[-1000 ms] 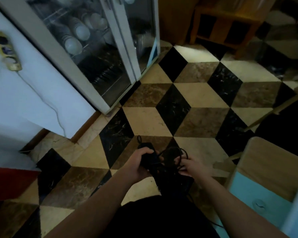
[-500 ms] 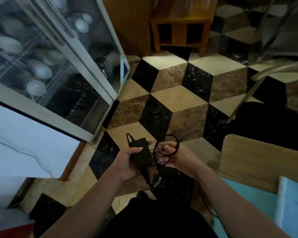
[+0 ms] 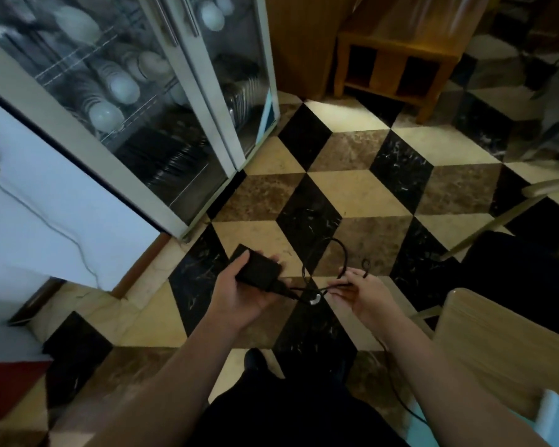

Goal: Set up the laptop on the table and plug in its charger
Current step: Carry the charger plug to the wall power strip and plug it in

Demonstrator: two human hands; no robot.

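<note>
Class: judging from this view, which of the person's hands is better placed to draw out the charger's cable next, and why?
Right hand, probably: it already pinches the looped cable, while the left hand is occupied cradling the charger brick.

- Left hand (image 3: 239,300): bare; no glove, ring or watch visible.
- Right hand (image 3: 367,300): bare; no glove, ring or band visible.
- Left forearm (image 3: 162,379): bare along its whole visible length down to the bottom edge of the view; no sleeve or cuff shows.
- Right forearm (image 3: 439,379): bare likewise; no sleeve edge in view.
- Lower garment (image 3: 291,414): black, plain, no visible print or seam detail in the dim light.
- Shoe (image 3: 255,361): dark, rounded toe, showing just above the garment; details too dark to tell.
</note>
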